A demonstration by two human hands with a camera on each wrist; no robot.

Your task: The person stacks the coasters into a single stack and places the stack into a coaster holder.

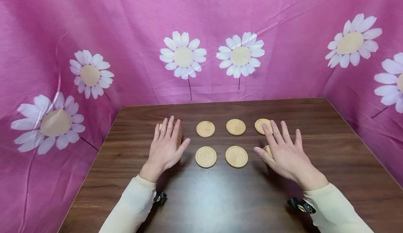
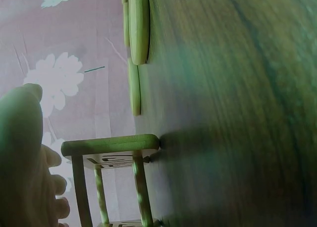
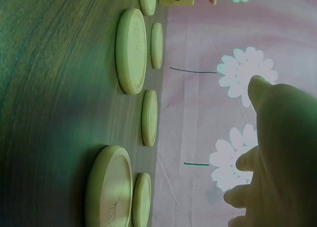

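Note:
My left hand (image 1: 165,150), fingers straight, is over a small wooden coaster holder (image 1: 180,135) and hides most of it in the head view. The left wrist view shows the holder's slotted end plate (image 2: 111,145) and round posts, with the fingers beside it. On the right, my other hand (image 1: 286,159) hovers with spread fingers above a round wooden coaster (image 1: 267,150), largely covered by it. Its fingertips overlap a farther coaster (image 1: 262,125). In the right wrist view, a coaster with engraved lines (image 3: 111,187) lies flat below the hand. Neither hand holds anything.
Between the hands, more coasters lie in two rows, among them a front one (image 1: 237,156) and a back one (image 1: 205,129). The dark wooden table (image 1: 201,198) meets a pink cloth (image 1: 214,9) with daisies at its back and sides.

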